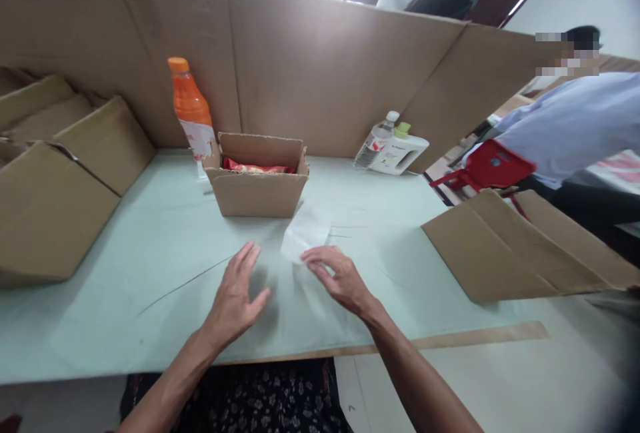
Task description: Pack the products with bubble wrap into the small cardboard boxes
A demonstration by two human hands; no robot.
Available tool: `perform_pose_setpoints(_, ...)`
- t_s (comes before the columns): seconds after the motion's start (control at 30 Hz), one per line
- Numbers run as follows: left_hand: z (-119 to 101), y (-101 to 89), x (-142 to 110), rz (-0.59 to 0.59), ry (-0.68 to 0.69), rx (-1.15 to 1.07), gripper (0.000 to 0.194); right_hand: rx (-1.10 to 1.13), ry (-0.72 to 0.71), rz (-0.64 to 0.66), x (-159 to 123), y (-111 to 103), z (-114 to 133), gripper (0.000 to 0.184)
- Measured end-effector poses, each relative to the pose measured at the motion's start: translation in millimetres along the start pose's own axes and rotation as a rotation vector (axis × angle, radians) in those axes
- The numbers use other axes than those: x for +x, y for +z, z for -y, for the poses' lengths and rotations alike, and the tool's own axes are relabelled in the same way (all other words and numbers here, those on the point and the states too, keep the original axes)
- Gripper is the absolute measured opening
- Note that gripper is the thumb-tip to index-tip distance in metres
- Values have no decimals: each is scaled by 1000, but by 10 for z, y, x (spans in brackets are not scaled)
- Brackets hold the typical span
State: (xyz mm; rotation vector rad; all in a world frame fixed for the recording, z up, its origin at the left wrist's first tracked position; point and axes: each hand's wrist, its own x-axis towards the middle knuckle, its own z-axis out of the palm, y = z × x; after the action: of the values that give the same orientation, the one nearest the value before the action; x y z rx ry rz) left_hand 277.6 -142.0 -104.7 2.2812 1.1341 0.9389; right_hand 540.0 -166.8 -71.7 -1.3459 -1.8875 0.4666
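Observation:
Between thumb and fingers, my right hand (340, 278) pinches the near edge of a thin white translucent sheet (307, 226), perhaps a plastic bag or tissue; its exact kind cannot be made out. The sheet slants away toward the right front corner of a small open cardboard box (257, 194). Inside that box a red packet (255, 166) shows just above the front wall. My left hand (239, 296) is over the table to the left of the sheet, holding nothing, its thumb apart from the fingers.
An orange-capped bottle (193, 106) stands behind the small box. A clear bottle (377, 140) and a white jug (400, 154) are at the back right. Large cartons flank the table, one left (55, 213), one right (515, 253). A cardboard wall (320, 73) closes the back; people are beyond.

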Motion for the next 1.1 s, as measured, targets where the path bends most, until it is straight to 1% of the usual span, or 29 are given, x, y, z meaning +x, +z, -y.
perform_pose_setpoints(0.07,-54,85,-60,43,72,-16,72,100,-33,135,-158,113,168,17)
perform_pose_setpoints(0.1,-68,110,-106,61,93,-32,69,143,-20,193,-225,164,217,17)
perform_pose_setpoints(0.17,-76,127,-212,89,93,-71,49,213,54,266,-333,261,259,17)
perform_pose_setpoints(0.23,-71,109,-304,106,38,-115,24,263,170,261,-409,352,248,17)
perform_pose_setpoints(0.27,-70,95,-335,112,-5,-137,17,278,231,227,-436,393,234,17)
perform_pose_setpoints(0.3,-73,82,-351,120,-51,-156,14,288,287,182,-460,428,219,17)
perform_pose_setpoints(0.37,-91,72,-341,147,-132,-189,14,275,356,75,-502,473,206,18)
perform_pose_setpoints(0.4,-104,76,-316,165,-166,-199,15,235,359,1,-526,482,212,19)
perform_pose_setpoints(0.43,-115,87,-282,180,-195,-201,16,168,341,-84,-554,483,228,20)
perform_pose_setpoints(0.5,-118,126,-200,187,-245,-185,17,-14,248,-244,-622,476,278,23)
perform_pose_setpoints(0.53,-107,151,-159,181,-263,-168,18,-104,182,-283,-657,475,305,24)
perform_pose_setpoints(0.57,-89,175,-120,171,-275,-147,22,-176,113,-280,-690,481,328,24)
perform_pose_setpoints(0.6,-67,198,-87,162,-282,-127,27,-228,53,-235,-714,496,343,25)
perform_pose_setpoints(0.67,-19,229,-44,153,-287,-92,37,-299,-20,-87,-727,550,337,28)
perform_pose_setpoints(0.73,12,229,-45,140,-289,-67,42,-359,-24,41,-693,616,290,30)
perform_pose_setpoints(0.8,19,196,-98,100,-228,-51,45,-394,1,107,-633,666,227,27)
perform_pose_setpoints(0.87,7,147,-194,73,-91,-48,48,-375,21,130,-572,682,180,24)
perform_pose_setpoints(0.93,-8,109,-298,96,19,-64,46,-298,40,165,-521,669,158,24)
perform_pose_setpoints(0.97,-12,101,-338,116,20,-69,44,-247,53,194,-498,656,155,24)
perform_pose_setpoints(1.03,-4,109,-373,127,-64,-43,40,-177,79,211,-462,626,160,25)
perform_pose_setpoints(1.1,22,138,-350,99,-158,19,37,-198,87,125,-443,601,174,27)
